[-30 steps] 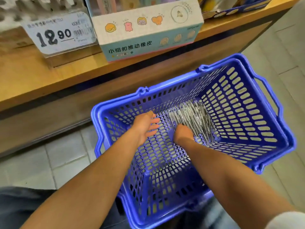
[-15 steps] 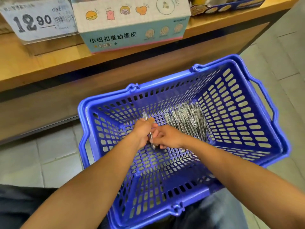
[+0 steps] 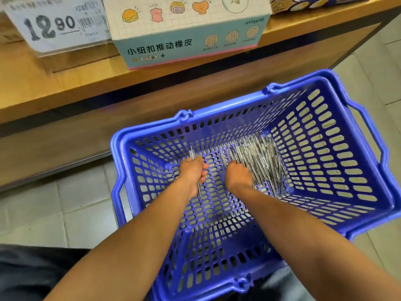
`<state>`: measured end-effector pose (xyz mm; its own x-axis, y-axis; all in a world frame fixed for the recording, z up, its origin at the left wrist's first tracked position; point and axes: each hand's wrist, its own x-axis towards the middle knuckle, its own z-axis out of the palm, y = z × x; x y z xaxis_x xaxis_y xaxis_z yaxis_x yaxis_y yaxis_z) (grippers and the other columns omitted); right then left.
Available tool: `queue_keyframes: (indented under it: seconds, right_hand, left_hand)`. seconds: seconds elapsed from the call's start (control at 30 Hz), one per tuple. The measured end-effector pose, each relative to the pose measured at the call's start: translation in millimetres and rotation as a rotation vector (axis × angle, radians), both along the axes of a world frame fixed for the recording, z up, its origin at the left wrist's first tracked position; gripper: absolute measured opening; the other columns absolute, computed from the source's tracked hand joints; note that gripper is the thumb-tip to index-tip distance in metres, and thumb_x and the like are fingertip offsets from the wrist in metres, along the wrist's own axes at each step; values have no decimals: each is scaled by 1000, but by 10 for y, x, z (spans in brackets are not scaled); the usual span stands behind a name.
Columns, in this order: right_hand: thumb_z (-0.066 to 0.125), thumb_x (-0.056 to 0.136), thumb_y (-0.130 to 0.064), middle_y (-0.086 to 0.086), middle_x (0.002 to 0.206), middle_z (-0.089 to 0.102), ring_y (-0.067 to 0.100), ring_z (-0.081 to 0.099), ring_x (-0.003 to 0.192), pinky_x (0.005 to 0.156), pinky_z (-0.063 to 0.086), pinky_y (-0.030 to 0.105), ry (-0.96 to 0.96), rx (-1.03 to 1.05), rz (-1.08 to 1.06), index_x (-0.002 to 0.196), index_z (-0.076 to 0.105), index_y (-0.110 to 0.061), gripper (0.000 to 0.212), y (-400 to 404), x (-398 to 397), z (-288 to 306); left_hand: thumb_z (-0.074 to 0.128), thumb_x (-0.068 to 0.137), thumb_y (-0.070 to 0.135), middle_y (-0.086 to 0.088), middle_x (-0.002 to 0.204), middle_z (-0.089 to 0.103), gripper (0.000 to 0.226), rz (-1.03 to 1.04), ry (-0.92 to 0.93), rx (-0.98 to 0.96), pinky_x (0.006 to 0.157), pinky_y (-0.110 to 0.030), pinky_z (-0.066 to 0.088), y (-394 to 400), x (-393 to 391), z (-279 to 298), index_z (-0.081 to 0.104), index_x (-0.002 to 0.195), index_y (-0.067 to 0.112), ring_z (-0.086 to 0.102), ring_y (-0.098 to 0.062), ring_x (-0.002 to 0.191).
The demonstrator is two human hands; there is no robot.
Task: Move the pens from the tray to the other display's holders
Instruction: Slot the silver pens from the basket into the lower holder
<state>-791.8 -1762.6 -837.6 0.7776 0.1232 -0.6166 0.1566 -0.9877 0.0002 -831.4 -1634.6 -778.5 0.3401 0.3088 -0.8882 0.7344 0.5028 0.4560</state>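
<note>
Head view, looking down into a blue plastic basket (image 3: 338,161) with slotted walls and floor, sitting on the lap above dark trousers (image 3: 32,272). Both bare forearms reaching in from the near side.

Left hand (image 3: 192,170) clenched around a single pen (image 3: 198,190): clear barrel running roughly upright through the fist, one end poking out above the knuckles, the other showing below the heel of the hand. Held over the bare left part of the basket floor, well apart from the heap.

Right hand (image 3: 237,175) lowered onto the near left edge of the pile of pens (image 3: 259,161), back of the hand toward the camera, fingers tucked down among the barrels and hidden there; cannot tell whether pinching one or merely touching.

Pile lying in the far right part of the basket floor, many clear-and-silver barrels lying roughly parallel, fanned slightly, running from the far wall toward the near right side.

Beyond the basket, a wooden shelf (image 3: 71,88) crossing the frame on a slant. On it, a pastel display box (image 3: 188,46) printed with small cartoon foods and Chinese lettering, and to its left a price tag (image 3: 56,25) reading 12.90 in a clear holder. At the far right of the shelf, the edge of another box, too cropped to read. Grey tiled floor (image 3: 43,205) visible left and right of the basket
</note>
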Motion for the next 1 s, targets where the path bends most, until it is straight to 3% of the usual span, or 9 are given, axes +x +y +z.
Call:
queue_keyframes:
  seconds: [0.13, 0.23, 0.33, 0.4, 0.43, 0.5, 0.6, 0.73, 1.0]
  right_hand:
    - [59, 94, -19, 12, 101, 66, 29, 65, 94, 69, 49, 29, 57, 196, -195, 116, 54, -4, 27, -30, 24, 40]
    - [64, 92, -22, -1, 74, 59, 12, 60, 70, 64, 44, 21, 207, 494, -223, 104, 59, -11, 17, -53, 35, 191]
    - [69, 88, -24, -2, 71, 62, 7, 57, 63, 66, 46, 24, 320, 715, -182, 97, 60, -17, 14, -20, -17, 415]
    - [71, 87, -25, 0, 78, 65, 10, 60, 66, 69, 52, 28, 363, 795, -151, 97, 61, -15, 17, 1, -59, 515]
    - [72, 86, -25, 1, 80, 67, 10, 61, 66, 69, 54, 28, 382, 821, -137, 97, 63, -13, 19, 1, -78, 543]
    - [70, 87, -28, 1, 82, 70, 11, 64, 62, 68, 56, 27, 430, 851, -144, 96, 68, -10, 20, -28, -88, 546]
    - [62, 93, -33, 2, 78, 71, 11, 64, 61, 67, 57, 26, 357, 714, -176, 89, 69, -14, 21, -130, -4, 440]
    - [56, 96, -19, 7, 95, 68, 19, 62, 78, 75, 55, 30, 87, 324, -172, 104, 63, -9, 14, -309, 159, 222]
    - [58, 93, -13, 13, 105, 66, 27, 63, 90, 67, 45, 32, 35, 17, -60, 115, 56, -3, 24, -179, 56, 39]
  left_hand:
    - [48, 104, 15, -1, 82, 61, 38, 15, 6, -6, 51, -22, 39, -1, -13, -26, 44, 141, 9, 46, -9, 57]
    - [52, 102, 15, -2, 84, 60, 33, 9, -6, -6, 52, -24, 38, -14, -24, -58, 51, 134, 8, 47, -11, 61]
    - [65, 96, 26, -6, 101, 63, 44, 7, -26, -3, 62, -30, 45, -32, -17, -55, 52, 132, 4, 57, -17, 79]
    - [68, 93, 28, -12, 116, 65, 52, 4, -28, -44, 77, -38, 54, -43, -3, -59, 49, 134, 2, 64, -25, 98]
    - [68, 94, 25, -13, 115, 65, 47, 3, -35, -63, 77, -38, 56, -46, 3, -62, 50, 131, 1, 66, -25, 97]
    - [61, 98, 17, -8, 91, 63, 29, 24, -38, -77, 57, -31, 53, -48, 9, -57, 52, 123, 5, 62, -18, 72]
    - [50, 103, 13, -3, 73, 50, 26, 54, -3, -57, 50, -26, 43, -41, -2, -91, 49, 128, 4, 47, -13, 57]
    - [48, 105, 18, -4, 72, 45, 34, 67, 5, -76, 51, -28, 40, -30, -10, -107, 48, 135, 2, 42, -13, 55]
    - [51, 104, 15, -3, 72, 48, 43, 83, 6, -83, 51, -27, 39, -13, -20, -137, 41, 144, 5, 42, -12, 56]
